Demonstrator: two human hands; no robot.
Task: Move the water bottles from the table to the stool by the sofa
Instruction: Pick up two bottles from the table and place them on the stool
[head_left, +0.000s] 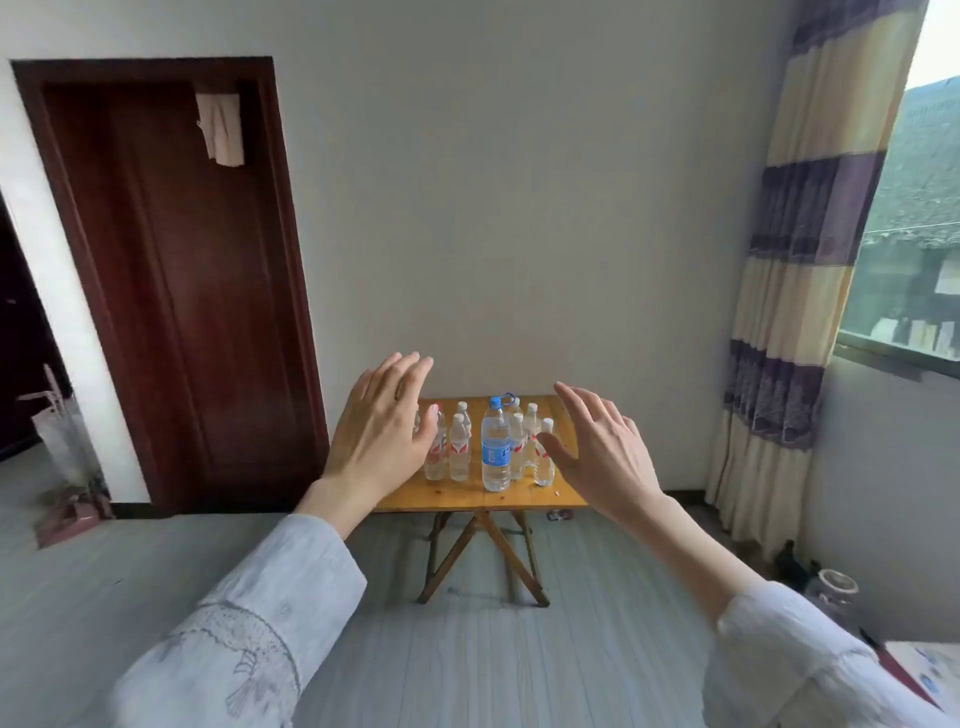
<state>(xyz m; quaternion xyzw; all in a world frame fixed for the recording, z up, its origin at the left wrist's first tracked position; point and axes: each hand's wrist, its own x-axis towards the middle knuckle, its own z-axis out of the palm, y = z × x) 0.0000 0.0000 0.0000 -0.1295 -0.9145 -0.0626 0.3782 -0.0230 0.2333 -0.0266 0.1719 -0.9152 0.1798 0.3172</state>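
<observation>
Wooden folding table (563, 496) is standing by the wall, carrying the upright water bottles (496, 449) in a cluster. Left hand (379, 441) and right hand (602, 452) are hovering before them, each grip apart, fingers spread, holding nothing.

Bottles (495, 447) clustered on table (563, 496); door (176, 291) left, curtain (800, 291) right.

Clear water bottles (496, 449) upright, clustered on wooden table (566, 496); 1 taller, blue-capped.
</observation>
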